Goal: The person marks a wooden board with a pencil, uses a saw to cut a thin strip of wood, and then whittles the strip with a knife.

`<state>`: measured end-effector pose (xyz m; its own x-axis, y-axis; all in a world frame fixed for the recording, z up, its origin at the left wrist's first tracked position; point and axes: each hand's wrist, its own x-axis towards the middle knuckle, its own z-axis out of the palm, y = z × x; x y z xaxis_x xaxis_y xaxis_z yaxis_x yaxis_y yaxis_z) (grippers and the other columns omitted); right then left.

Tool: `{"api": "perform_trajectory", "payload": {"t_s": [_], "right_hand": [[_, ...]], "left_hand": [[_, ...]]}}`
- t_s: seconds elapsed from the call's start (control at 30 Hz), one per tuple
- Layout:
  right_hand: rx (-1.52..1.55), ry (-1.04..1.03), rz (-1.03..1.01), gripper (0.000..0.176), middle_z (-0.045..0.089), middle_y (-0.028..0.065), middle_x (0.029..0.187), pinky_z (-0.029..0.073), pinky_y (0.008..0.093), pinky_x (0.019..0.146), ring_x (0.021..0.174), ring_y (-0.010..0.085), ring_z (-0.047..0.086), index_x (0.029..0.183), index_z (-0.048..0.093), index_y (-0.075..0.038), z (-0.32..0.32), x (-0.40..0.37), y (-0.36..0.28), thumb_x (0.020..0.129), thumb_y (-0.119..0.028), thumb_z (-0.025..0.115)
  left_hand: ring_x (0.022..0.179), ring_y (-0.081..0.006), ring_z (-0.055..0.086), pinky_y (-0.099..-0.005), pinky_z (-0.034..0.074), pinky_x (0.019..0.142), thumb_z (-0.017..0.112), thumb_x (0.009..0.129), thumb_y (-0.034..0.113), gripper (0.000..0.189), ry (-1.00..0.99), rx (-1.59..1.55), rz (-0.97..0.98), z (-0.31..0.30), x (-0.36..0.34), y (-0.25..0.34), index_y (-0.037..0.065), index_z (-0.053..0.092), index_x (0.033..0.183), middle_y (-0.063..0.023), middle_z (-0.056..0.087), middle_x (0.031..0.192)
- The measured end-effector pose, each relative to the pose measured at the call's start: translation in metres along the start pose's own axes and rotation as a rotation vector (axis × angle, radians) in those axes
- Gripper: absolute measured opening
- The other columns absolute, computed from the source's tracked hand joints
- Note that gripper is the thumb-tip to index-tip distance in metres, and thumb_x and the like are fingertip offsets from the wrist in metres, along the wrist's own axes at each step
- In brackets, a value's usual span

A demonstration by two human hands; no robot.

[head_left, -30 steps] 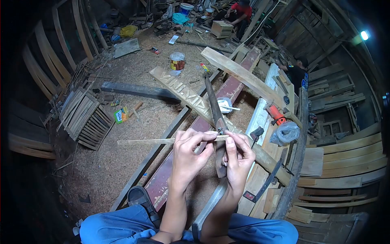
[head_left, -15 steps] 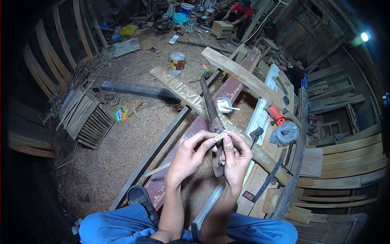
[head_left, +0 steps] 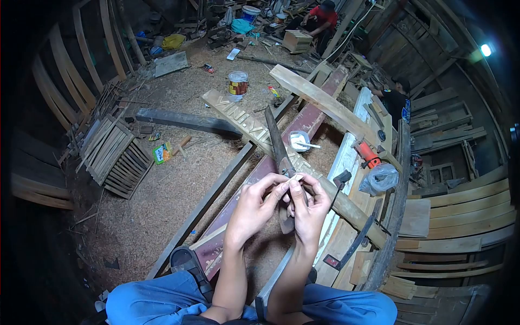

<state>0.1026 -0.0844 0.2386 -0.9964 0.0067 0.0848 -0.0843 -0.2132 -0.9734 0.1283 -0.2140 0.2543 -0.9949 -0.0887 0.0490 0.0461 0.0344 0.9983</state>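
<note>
Between the fingertips of both hands is a small pale piece of wood [head_left: 296, 177]. My left hand [head_left: 253, 208] pinches it with thumb and index finger from the left. From the right, my right hand [head_left: 310, 214] grips it in the same way, its other fingers curled. A long dark tool with a wooden handle [head_left: 277, 135] runs under the hands, and its broad lower end shows between them; the fingers partly hide it. Just beyond lies a plank [head_left: 238, 120] with several small wood pieces in a row. Near it stands a plastic tub [head_left: 299, 142] of white paste with a stick.
A clear plastic bag [head_left: 380, 179] and an orange power tool [head_left: 368, 154] sit on the right bench. A paint can [head_left: 238, 84] and a slatted wooden crate [head_left: 116, 157] stand on the shavings-covered floor. Beams [head_left: 319, 100] cross ahead. Two other people are farther back.
Both hands have shifted slightly left, and the small wood piece has turned between the fingertips. The dark tool's handle has tilted slightly left.
</note>
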Motion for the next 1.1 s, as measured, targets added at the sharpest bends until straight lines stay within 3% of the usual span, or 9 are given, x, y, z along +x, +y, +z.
{"api": "perform_trajectory", "payload": {"t_s": [0.07, 0.2, 0.53, 0.6, 0.77, 0.97, 1.1], "right_hand": [[0.112, 0.001, 0.101, 0.017, 0.064, 0.0021, 0.087, 0.043, 0.0176, 0.054, 0.065, 0.0039, 0.055, 0.111, 0.065, 0.003, 0.003, 0.001, 0.0, 0.099, -0.009, 0.067], [0.024, 0.008, 0.109, 0.02, 0.06, -0.0013, 0.073, 0.039, 0.0184, 0.047, 0.055, 0.0001, 0.047, 0.103, 0.063, 0.002, 0.006, 0.009, 0.01, 0.105, -0.018, 0.06], [0.05, 0.071, 0.001, 0.018, 0.055, -0.0014, 0.079, 0.039, 0.0187, 0.047, 0.055, 0.0007, 0.044, 0.111, 0.057, -0.002, 0.011, 0.008, 0.023, 0.107, -0.019, 0.054], [0.038, 0.025, 0.044, 0.018, 0.057, -0.0004, 0.081, 0.039, 0.0185, 0.048, 0.058, 0.0008, 0.048, 0.107, 0.058, -0.001, 0.008, 0.007, 0.021, 0.106, -0.02, 0.056], [-0.122, -0.058, 0.025, 0.021, 0.061, -0.0001, 0.082, 0.039, 0.0187, 0.051, 0.062, 0.0013, 0.053, 0.099, 0.06, -0.002, 0.009, 0.006, 0.024, 0.106, -0.021, 0.058], [-0.056, -0.155, 0.074, 0.024, 0.046, -0.0079, 0.072, 0.032, 0.0181, 0.05, 0.058, -0.0003, 0.038, 0.093, 0.058, -0.007, -0.004, 0.01, 0.035, 0.108, -0.025, 0.053], [-0.065, -0.151, 0.088, 0.025, 0.045, -0.0081, 0.072, 0.032, 0.0181, 0.05, 0.059, 0.0, 0.038, 0.094, 0.058, -0.007, -0.002, 0.008, 0.027, 0.109, -0.026, 0.052]], "left_hand": [[0.081, -0.009, 0.067, -0.0274, 0.055, 0.073, 0.062, 0.101, 0.01, 0.021, 0.007, -0.062, 0.013, 0.002, 0.001, -0.008, -0.005, 0.068, 0.114, -0.0089, 0.073, 0.089], [0.078, -0.0107, 0.069, -0.0284, 0.056, 0.071, 0.06, 0.101, 0.008, 0.019, 0.021, -0.1, 0.023, -0.003, 0.0, -0.018, -0.007, 0.067, 0.111, -0.011, 0.073, 0.085], [0.078, -0.0101, 0.068, -0.0282, 0.055, 0.073, 0.059, 0.102, 0.009, 0.019, -0.012, -0.049, -0.052, -0.003, -0.001, -0.017, -0.007, 0.066, 0.109, -0.011, 0.071, 0.083], [0.076, -0.0094, 0.066, -0.0279, 0.054, 0.07, 0.059, 0.102, 0.01, 0.019, 0.07, -0.162, -0.087, -0.002, -0.001, -0.022, -0.007, 0.065, 0.107, -0.0094, 0.07, 0.081], [0.073, -0.0084, 0.063, -0.0271, 0.051, 0.066, 0.06, 0.102, 0.012, 0.018, 0.074, -0.101, -0.128, -0.008, -0.001, -0.022, -0.006, 0.065, 0.103, -0.0075, 0.068, 0.078], [0.07, -0.0118, 0.064, -0.0306, 0.051, 0.067, 0.061, 0.101, 0.014, 0.019, 0.041, 0.049, -0.068, -0.005, -0.001, -0.019, -0.004, 0.066, 0.098, -0.0107, 0.068, 0.076], [0.071, -0.016, 0.067, -0.0341, 0.053, 0.069, 0.061, 0.1, 0.013, 0.019, 0.081, 0.07, 0.022, -0.002, -0.001, -0.019, -0.005, 0.066, 0.096, -0.014, 0.071, 0.08]]}}
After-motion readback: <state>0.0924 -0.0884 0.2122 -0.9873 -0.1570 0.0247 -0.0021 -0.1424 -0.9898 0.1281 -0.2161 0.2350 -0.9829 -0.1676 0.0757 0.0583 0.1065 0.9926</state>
